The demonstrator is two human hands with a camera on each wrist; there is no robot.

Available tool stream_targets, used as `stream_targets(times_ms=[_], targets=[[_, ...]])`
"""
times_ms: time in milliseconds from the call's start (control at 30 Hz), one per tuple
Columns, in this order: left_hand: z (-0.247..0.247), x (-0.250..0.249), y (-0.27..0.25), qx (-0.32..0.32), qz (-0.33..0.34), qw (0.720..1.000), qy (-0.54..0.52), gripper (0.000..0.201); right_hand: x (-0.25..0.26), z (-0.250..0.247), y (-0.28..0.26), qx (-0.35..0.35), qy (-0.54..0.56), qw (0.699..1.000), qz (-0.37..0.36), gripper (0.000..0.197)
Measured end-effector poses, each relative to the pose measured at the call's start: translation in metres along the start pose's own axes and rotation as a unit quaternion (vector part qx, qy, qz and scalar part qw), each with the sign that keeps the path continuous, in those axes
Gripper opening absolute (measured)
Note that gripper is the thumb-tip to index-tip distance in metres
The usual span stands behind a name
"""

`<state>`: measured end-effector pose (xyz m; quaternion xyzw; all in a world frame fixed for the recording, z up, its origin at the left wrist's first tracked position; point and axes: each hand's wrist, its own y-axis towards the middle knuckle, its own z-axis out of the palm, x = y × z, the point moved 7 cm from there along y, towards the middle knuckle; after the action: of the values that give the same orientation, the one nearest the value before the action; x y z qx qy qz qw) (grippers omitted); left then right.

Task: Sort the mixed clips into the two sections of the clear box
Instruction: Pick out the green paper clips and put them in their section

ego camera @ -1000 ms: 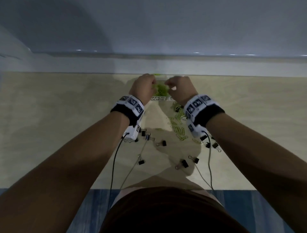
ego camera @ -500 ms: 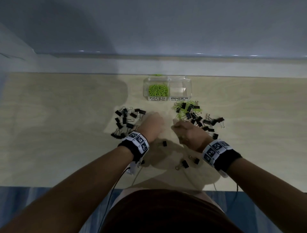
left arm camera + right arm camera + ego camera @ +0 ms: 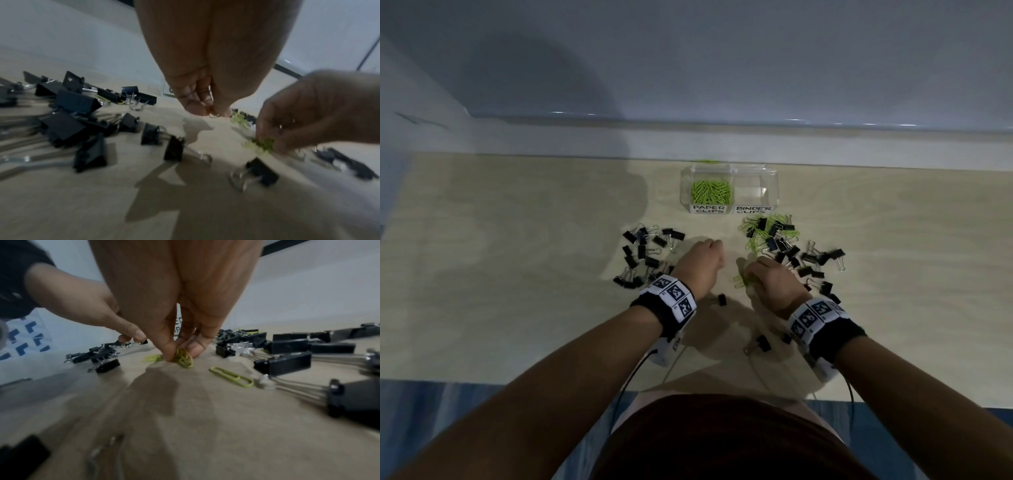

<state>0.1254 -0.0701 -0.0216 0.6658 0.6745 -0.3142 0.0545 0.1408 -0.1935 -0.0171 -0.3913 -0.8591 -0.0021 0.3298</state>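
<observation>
The clear box (image 3: 729,171) stands at the table's far edge. Its left section, labelled PAPER CLIPS, holds green paper clips (image 3: 710,192); the BINDER CLIPS section (image 3: 755,192) looks empty. Black binder clips (image 3: 647,255) lie in a heap at the left. A mixed heap of binder and paper clips (image 3: 779,240) lies on the right. My right hand (image 3: 748,277) pinches a small bunch of green paper clips (image 3: 182,357) against the table. My left hand (image 3: 717,251) hovers beside it, fingertips (image 3: 195,108) curled and pinching a thin wire loop (image 3: 213,115) of a clip.
A loose green paper clip (image 3: 231,377) lies just right of my right hand. Single binder clips (image 3: 722,299) (image 3: 760,342) sit near my wrists. The wall ledge (image 3: 688,137) runs behind the box. The table's near edge (image 3: 551,378) is close to my body.
Both hands have come back from the box to the table between the two heaps. The right hand has closed on green paper clips at the mixed heap's near edge.
</observation>
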Motion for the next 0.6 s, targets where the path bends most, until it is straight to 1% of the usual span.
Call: stream_targets(times_ms=[67,133,233,333,433,533,600], targets=[[-0.018,-0.004,0.001,-0.058,0.005,0.998,-0.029,0.001,-0.01,-0.002,0.0,-0.007,0.028,0.999,0.029,0.015],[-0.038,-0.009,0.004,-0.123,0.019,0.991,-0.058,0.002,-0.014,-0.01,-0.001,-0.036,0.057,0.997,0.039,0.018],[-0.065,-0.011,0.02,-0.184,0.021,0.978,-0.096,0.006,-0.01,-0.032,0.003,-0.076,0.114,0.989,0.064,0.022],[-0.085,-0.003,0.038,-0.217,0.006,0.97,-0.109,0.006,-0.002,-0.061,0.02,-0.124,0.124,0.982,0.073,0.019],[-0.096,0.01,0.046,-0.227,-0.021,0.97,-0.082,0.014,0.013,-0.086,0.051,-0.163,0.128,0.978,0.032,0.021],[-0.1,0.027,0.042,-0.247,-0.056,0.966,-0.055,0.02,0.029,-0.098,0.083,-0.161,0.129,0.978,0.004,0.018],[-0.1,0.036,0.039,-0.256,-0.077,0.962,-0.063,0.023,0.035,-0.101,0.102,-0.147,0.121,0.982,-0.004,0.018]])
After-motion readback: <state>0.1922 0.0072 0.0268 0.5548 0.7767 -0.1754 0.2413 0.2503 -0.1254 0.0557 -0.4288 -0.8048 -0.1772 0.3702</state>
